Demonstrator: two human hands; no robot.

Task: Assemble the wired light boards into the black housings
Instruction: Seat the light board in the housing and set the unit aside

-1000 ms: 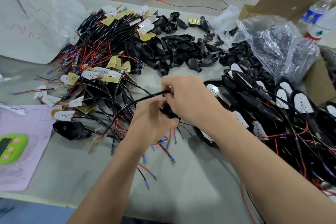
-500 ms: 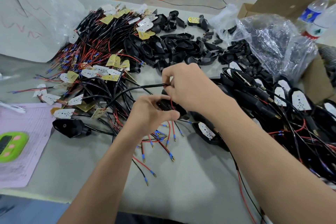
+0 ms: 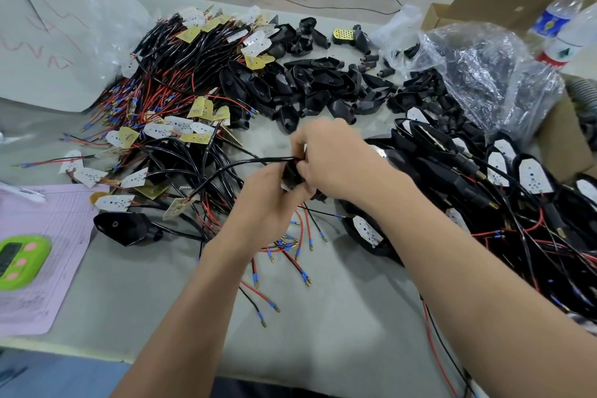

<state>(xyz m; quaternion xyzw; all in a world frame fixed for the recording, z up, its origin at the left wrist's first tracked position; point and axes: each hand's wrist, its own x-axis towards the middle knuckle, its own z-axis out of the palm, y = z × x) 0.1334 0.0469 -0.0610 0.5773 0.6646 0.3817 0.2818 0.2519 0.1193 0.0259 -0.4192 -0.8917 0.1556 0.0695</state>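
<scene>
Over the middle of the table (image 3: 339,317), our left hand (image 3: 268,203) curls round a black housing (image 3: 289,173); our right hand (image 3: 337,165) pinches its black cable (image 3: 248,163) just beside it; loose housings (image 3: 310,87) lie well beyond.

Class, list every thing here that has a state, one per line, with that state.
Left hand, grips the held housing.
Right hand, pinches the lead at that housing.
The held housing, raised between both hands.
Empty housings, heaped, no boards inside.
Finished housings, boards seated, piled right.
Wired boards, loose, in a tangled heap.
</scene>
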